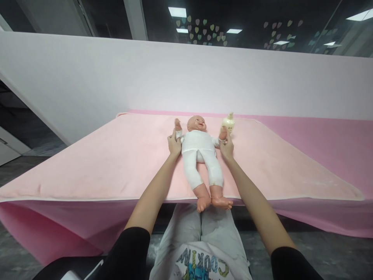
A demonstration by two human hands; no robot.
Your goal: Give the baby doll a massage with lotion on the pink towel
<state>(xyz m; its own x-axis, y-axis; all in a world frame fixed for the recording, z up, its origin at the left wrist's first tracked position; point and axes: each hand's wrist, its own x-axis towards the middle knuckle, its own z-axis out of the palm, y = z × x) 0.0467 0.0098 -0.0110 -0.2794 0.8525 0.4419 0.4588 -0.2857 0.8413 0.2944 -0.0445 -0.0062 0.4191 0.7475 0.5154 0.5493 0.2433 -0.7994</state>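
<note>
Printed shirt (201,261) cloth bunches at six o'clock; the doll (197,140) lies face up at twelve. My left hand (175,144) grasps its forearm at eleven, my right hand (227,147) the other at one. Swinging my right outward could topple the yellowish bottle (228,122) just beyond; tugging could slide the doll, its feet (221,202) already overhanging. Peach cloth (140,155) lies over pink cloth (317,144); white wall (175,74) and dark glass (247,19) stand at twelve.

A white-bodied baby doll (198,140) is laid face-up on a pale-pink blanket (136,159), arms spread, feet past the edge.
</note>
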